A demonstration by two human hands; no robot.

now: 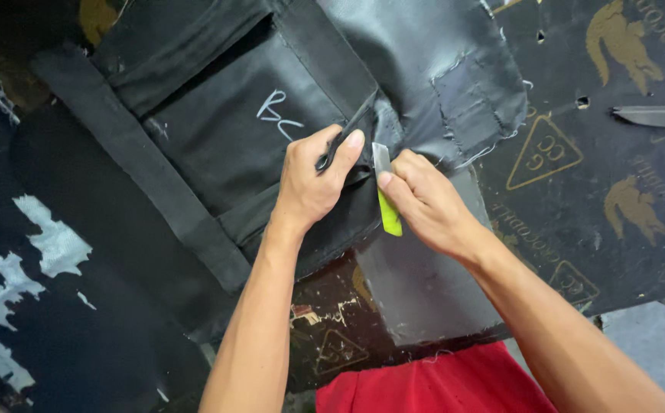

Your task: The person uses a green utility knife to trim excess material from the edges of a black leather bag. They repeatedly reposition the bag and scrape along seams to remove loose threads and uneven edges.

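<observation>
A large black fabric panel (217, 130) with stitched pockets and a white chalk mark lies across the work surface. My left hand (311, 180) pinches a dark flap of that fabric near its middle seam. My right hand (424, 200) holds a small knife (385, 191) with a lime-green handle, its metal blade pointing up against the seam beside my left thumb. A grey lining piece (432, 69) with frayed edges joins the black fabric right of the seam.
A dark printed board (615, 191) with gold figures and triangles covers the right side. A metal blade (657, 116) lies on it at the far right. A black worn surface with white patches (49, 252) is at left. Red cloth (439, 386) shows at the bottom.
</observation>
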